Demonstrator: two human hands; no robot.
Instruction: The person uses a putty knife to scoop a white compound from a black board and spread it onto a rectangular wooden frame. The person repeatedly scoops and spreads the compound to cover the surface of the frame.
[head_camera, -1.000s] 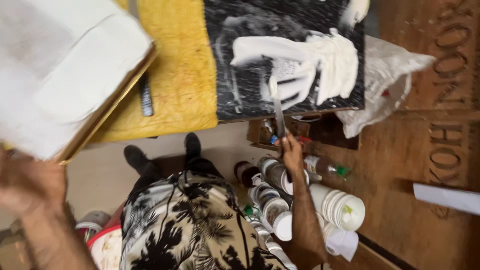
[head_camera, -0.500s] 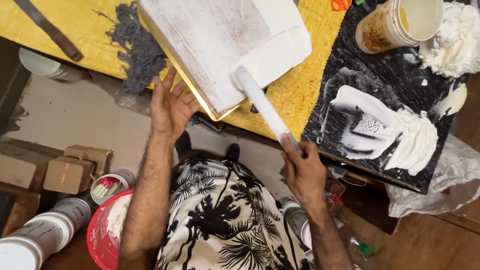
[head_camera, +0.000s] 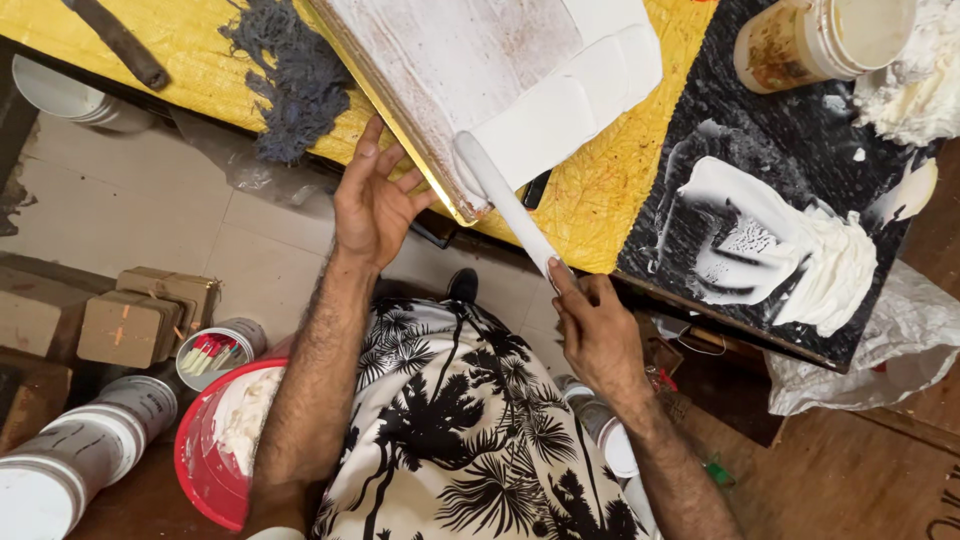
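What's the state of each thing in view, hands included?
left hand: open, bracing the board's edge
right hand: gripping the spreader handle
spreader: coated white, blade on the board
board: tilted, partly covered in white paste
black slab: smeared with white paste
tub: open, upright
red bucket: open, holds white paste

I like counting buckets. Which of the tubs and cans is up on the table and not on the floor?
The cream tub, stained brown, stands on the black slab at the top right. The red bucket and the white cans sit down on the floor.
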